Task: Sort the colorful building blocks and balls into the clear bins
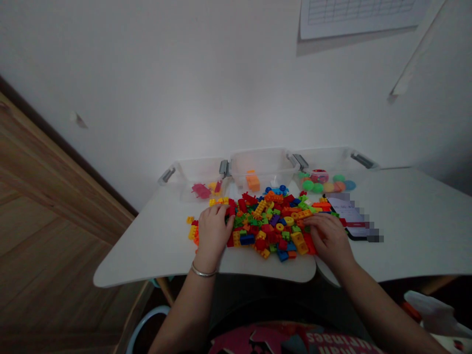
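Plastic bricks [269, 226] lay in one big heap, with only a few pieces set apart

A plain white wall rose behind a smooth white desk [416, 236], with a paper chart [357, 12] high on the wall and a wooden panel [47, 236] down the left side. Three clear plastic bins stood along the desk's far edge, their grey latches [223, 168] catching the light. Little lay in them: the left bin [199, 172] showed a pinkish-red piece [201, 191] and a few yellow bits, the middle bin [258, 167] one orange block [252, 183], and the right bin [324, 160] a red-topped round tub [319, 176] among matte discs of green, peach and blue.

The bulk of the glossy, studded bricks sat in the heap — red, yellow, blue, green and orange, with some ringed shapes — at the middle of the desk, just in front of the bins. A dark-edged, partly pixelated device [350, 216] lay beside its right side.

The left hand [213, 231], a silver bangle [202, 271] at its wrist, lay over the heap's left edge, fingers close together. The right hand [329, 240] curved down on the right edge. Neither showed a clear pinch — whether either held a brick could not be told. Stray yellow bricks [191, 228] sat just left of the left hand.
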Demonstrator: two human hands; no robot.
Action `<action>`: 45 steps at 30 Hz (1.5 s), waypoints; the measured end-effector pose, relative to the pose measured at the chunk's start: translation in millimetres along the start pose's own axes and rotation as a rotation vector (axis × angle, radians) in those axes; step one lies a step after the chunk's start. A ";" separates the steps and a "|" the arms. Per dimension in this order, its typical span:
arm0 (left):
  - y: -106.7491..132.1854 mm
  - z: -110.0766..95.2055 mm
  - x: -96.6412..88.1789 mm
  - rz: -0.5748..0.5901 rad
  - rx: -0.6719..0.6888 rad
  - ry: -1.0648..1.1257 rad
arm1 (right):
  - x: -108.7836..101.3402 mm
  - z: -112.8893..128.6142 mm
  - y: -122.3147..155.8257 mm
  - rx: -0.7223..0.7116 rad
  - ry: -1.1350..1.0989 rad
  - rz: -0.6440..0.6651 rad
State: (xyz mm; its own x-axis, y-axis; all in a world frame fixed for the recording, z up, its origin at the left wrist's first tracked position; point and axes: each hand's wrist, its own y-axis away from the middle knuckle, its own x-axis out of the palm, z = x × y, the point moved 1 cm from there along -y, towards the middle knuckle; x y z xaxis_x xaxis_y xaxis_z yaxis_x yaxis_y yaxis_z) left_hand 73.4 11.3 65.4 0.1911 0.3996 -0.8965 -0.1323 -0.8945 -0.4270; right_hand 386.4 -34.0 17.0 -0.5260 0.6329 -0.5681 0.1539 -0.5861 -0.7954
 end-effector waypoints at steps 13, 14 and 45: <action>2.5 -1.4 1.2 -0.008 -0.081 -0.046 | 0.8 -1.2 1.8 -0.014 0.020 0.003; 2.4 -0.4 1.7 -0.011 -0.083 -0.033 | 0.8 -1.3 2.0 -0.015 0.025 0.005; -35.7 17.1 -26.4 -0.323 -0.360 1.509 | 0.0 -1.7 1.4 0.009 0.008 0.004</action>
State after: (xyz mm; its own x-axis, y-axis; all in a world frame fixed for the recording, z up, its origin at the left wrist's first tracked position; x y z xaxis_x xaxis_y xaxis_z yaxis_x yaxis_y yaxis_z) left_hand 56.5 36.1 102.3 0.9436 0.2130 0.2533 0.2900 -0.9010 -0.3225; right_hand 388.0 -33.9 15.5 -0.5184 0.6347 -0.5731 0.1486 -0.5931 -0.7913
